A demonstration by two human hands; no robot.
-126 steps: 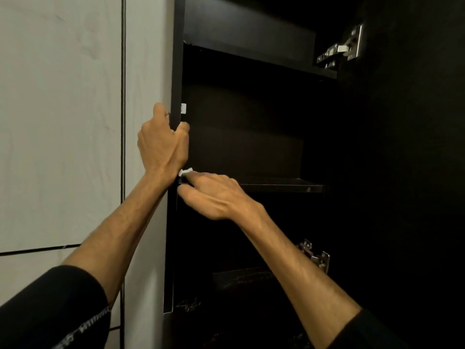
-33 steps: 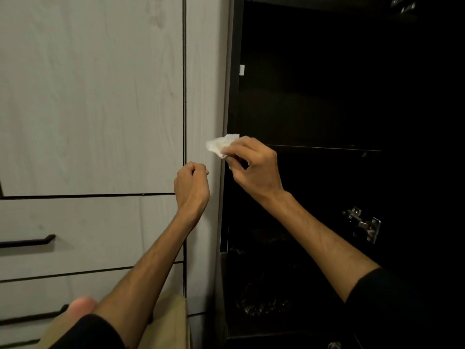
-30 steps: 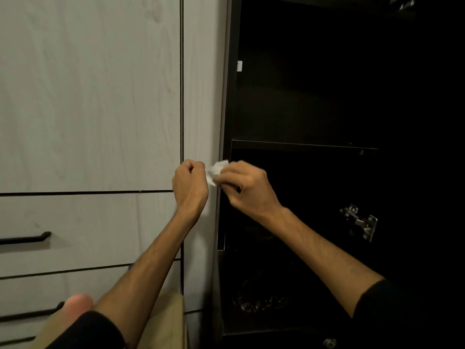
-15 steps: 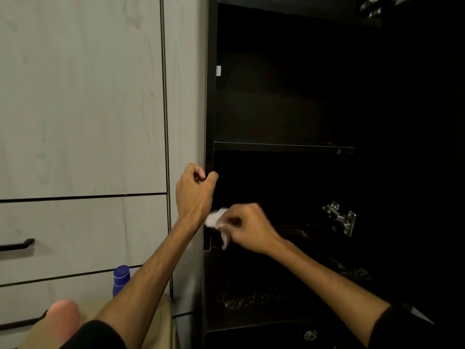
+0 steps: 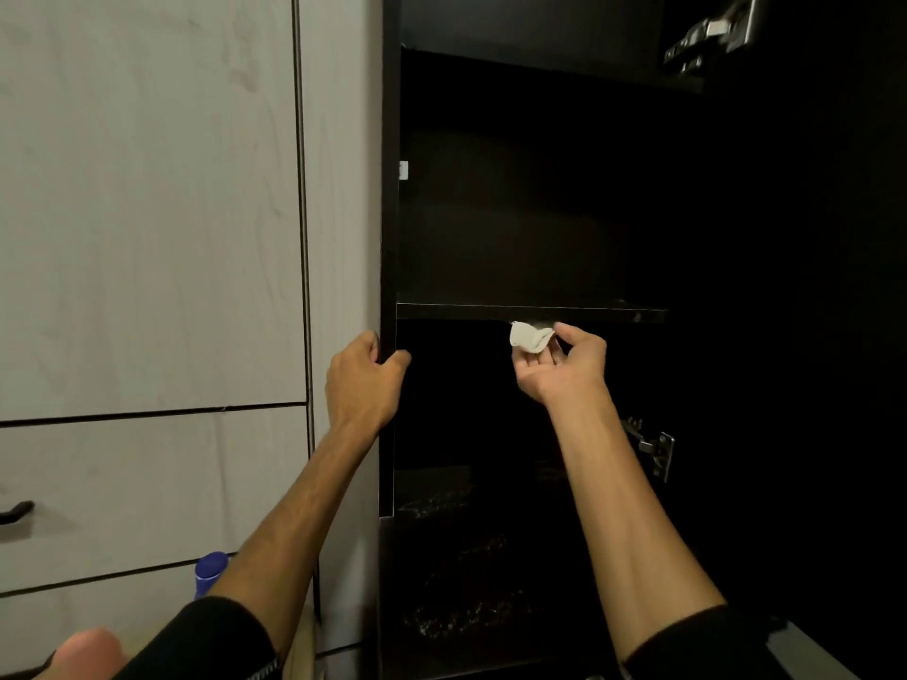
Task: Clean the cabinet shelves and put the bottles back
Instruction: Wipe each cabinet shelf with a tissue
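The dark cabinet (image 5: 390,188) stands open, its middle shelf (image 5: 530,311) running left to right. The left hand (image 5: 360,380) grips the cabinet's front edge below that shelf. The right hand (image 5: 559,368), nearer the shelf, pinches a white tissue (image 5: 527,337) in its fingers (image 5: 564,333) just under the shelf's front edge.

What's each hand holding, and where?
Right hand pinches a crumpled white wipe by its lower edge; left hand grips the dark cabinet's front edge.

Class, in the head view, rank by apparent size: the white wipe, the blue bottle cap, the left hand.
1. left hand
2. and 3. unsure: white wipe and blue bottle cap look alike; the cap is partly hidden.
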